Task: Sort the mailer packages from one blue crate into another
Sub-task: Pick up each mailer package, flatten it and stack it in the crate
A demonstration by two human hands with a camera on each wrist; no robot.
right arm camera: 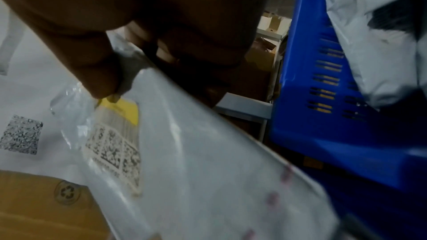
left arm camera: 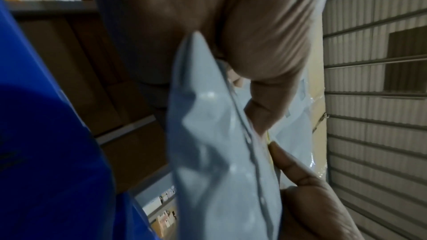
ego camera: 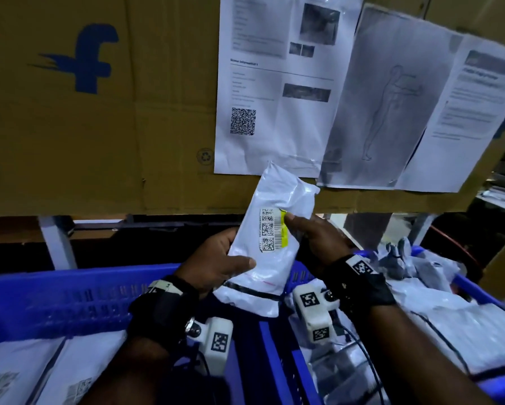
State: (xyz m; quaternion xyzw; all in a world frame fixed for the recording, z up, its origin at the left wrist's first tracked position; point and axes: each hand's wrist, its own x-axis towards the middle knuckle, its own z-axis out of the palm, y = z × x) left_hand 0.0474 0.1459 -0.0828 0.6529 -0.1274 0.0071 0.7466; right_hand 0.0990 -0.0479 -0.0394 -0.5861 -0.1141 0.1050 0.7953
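Observation:
A white mailer package (ego camera: 270, 238) with a code label and a yellow strip is held upright above the gap between two blue crates. My left hand (ego camera: 216, 266) grips its lower left edge, thumb across the front. My right hand (ego camera: 315, 238) pinches its right edge by the yellow strip, thumb on the label. The left wrist view shows the mailer (left arm camera: 215, 152) edge-on beside my left hand (left arm camera: 261, 72). In the right wrist view my right hand (right arm camera: 104, 72) pinches the mailer (right arm camera: 196, 161) at the yellow strip. The left crate (ego camera: 70, 299) holds flat white mailers (ego camera: 40, 372). The right crate (ego camera: 476, 290) is piled with grey and white mailers (ego camera: 450, 317).
A cardboard wall (ego camera: 99, 112) with a blue logo stands right behind the crates, with printed sheets (ego camera: 277, 83) taped to it. Shelving and boxes (ego camera: 502, 185) sit at the far right. Wrist cameras with cables (ego camera: 315, 311) hang under both wrists.

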